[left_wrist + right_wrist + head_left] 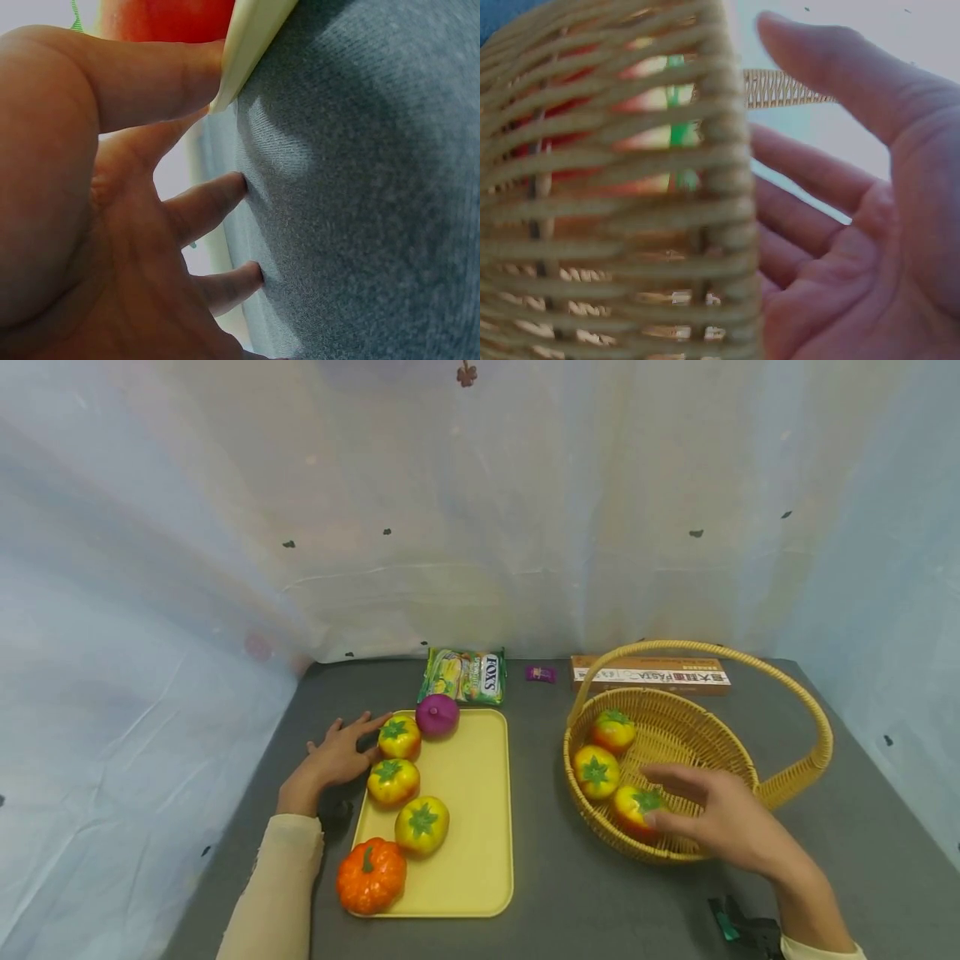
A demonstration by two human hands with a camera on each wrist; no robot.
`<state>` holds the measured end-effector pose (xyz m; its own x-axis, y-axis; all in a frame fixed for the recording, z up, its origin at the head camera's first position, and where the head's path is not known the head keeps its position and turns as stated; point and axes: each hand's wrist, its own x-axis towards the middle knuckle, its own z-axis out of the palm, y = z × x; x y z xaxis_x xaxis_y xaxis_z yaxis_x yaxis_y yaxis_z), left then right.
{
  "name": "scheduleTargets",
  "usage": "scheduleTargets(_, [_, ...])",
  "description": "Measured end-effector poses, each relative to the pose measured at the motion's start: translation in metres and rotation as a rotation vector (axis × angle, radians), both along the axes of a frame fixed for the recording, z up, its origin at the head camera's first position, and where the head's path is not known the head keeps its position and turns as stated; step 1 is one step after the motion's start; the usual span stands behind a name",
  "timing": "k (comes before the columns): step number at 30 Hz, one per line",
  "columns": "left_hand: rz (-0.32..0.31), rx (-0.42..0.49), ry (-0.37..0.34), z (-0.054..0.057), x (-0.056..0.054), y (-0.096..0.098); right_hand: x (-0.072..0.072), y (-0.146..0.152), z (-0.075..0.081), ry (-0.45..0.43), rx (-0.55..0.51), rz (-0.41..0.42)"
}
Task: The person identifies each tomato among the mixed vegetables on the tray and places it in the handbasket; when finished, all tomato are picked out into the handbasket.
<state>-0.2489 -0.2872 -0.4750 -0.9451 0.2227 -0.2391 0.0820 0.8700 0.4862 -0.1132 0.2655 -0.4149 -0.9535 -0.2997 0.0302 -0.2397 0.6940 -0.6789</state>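
Observation:
My left hand (pixel 342 755) lies at the left edge of a yellow tray (pixel 472 827), fingers spread. In the left wrist view its thumb (pixel 165 79) touches the tray rim, and two fingertips rest on the grey cloth. On the tray are yellow-red persimmons (pixel 422 825) with green leaf tops, an orange pumpkin (pixel 372 875) and a purple onion-like vegetable (pixel 437 716). My right hand (pixel 723 814) hovers over a wicker basket (pixel 697 735), thumb and fingers apart beside a persimmon (pixel 634 812). Two other persimmons (pixel 596 772) sit in the basket's left side.
Behind the tray lies a green FOX'S bag (pixel 463 677). A small purple packet (pixel 541 674) and a brown pasta box (pixel 651 677) stand along the back. The basket's tall handle (pixel 813 718) arches over its right side. Pale sheeting encloses the grey table (pixel 540 877).

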Motion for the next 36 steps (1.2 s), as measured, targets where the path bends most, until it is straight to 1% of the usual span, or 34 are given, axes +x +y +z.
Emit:
scheduleTargets(4, [0.003, 0.002, -0.002, 0.0, 0.001, -0.001, 0.001, -0.01, 0.002, 0.04, -0.083, -0.001])
scheduleTargets(6, [0.004, 0.003, -0.003, 0.001, 0.002, -0.002, 0.001, -0.019, 0.002, 0.062, -0.146, 0.02])
scheduleTargets(9, [0.006, 0.007, -0.006, 0.001, 0.002, -0.002, -0.001, -0.036, -0.001, 0.096, -0.234, 0.085])
scheduleTargets(11, [0.007, 0.007, -0.005, 0.001, 0.002, -0.002, -0.001, -0.05, -0.004, 0.116, -0.261, 0.14])
scheduleTargets(13, [0.007, 0.008, -0.006, 0.002, 0.002, -0.002, -0.002, -0.066, -0.006, 0.117, -0.278, 0.188])
scheduleTargets(15, [0.006, 0.008, -0.006, 0.002, 0.002, -0.003, -0.002, -0.083, -0.009, 0.106, -0.279, 0.227])
scheduleTargets(18, [0.008, 0.009, -0.009, 0.002, 0.002, -0.003, -0.005, -0.109, -0.013, 0.059, -0.292, 0.292])
scheduleTargets(20, [0.01, 0.009, -0.011, 0.002, 0.003, -0.003, -0.008, -0.125, -0.016, 0.038, -0.279, 0.326])
scheduleTargets(22, [0.011, 0.006, -0.013, 0.002, 0.003, -0.003, -0.013, -0.14, -0.019, 0.0, -0.289, 0.358])
scheduleTargets(24, [0.011, 0.006, -0.015, 0.003, 0.003, -0.002, -0.019, -0.155, -0.023, -0.014, -0.279, 0.386])
scheduleTargets(27, [0.01, 0.008, -0.016, 0.003, 0.003, -0.002, -0.028, -0.179, -0.028, -0.028, -0.274, 0.421])
scheduleTargets(32, [0.01, 0.004, -0.012, 0.005, 0.004, 0.001, -0.042, -0.212, -0.037, -0.021, -0.255, 0.473])
scheduleTargets(36, [0.01, -0.001, -0.009, 0.006, 0.003, 0.002, -0.051, -0.232, -0.046, -0.058, -0.253, 0.507])
